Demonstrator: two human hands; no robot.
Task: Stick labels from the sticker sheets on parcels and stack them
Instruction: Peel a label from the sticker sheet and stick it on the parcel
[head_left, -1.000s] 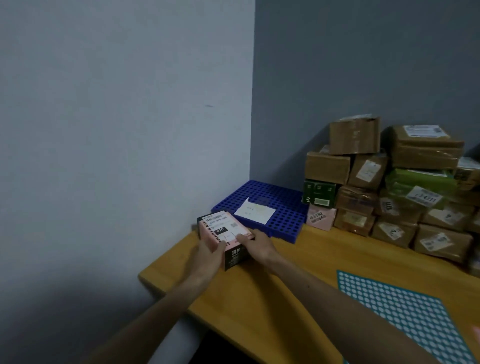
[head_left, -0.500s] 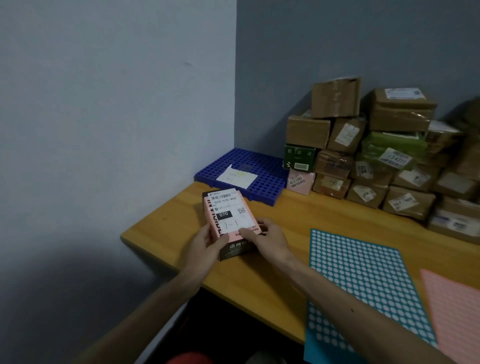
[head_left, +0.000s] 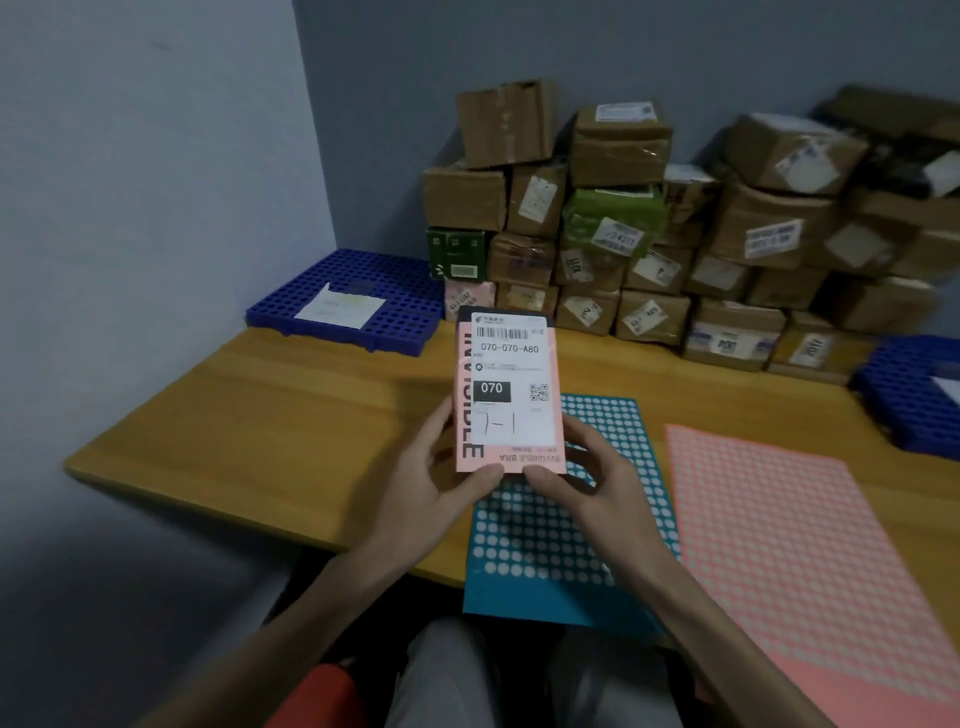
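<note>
Both arms reach forward from the lower corners of the view and come together in the middle. The left forearm and the right forearm are bare, and the wrists are nearly straight. The left grip holds the pink parcel at its left lower corner: the thumb lies flat on the near bottom edge and the curled fingers support the left side. The right grip mirrors it, with the thumb on the near bottom edge beside the left thumb and the fingers curled around the right side. The two thumbs are close together but do not touch, and both palms face inward, toward each other.
</note>
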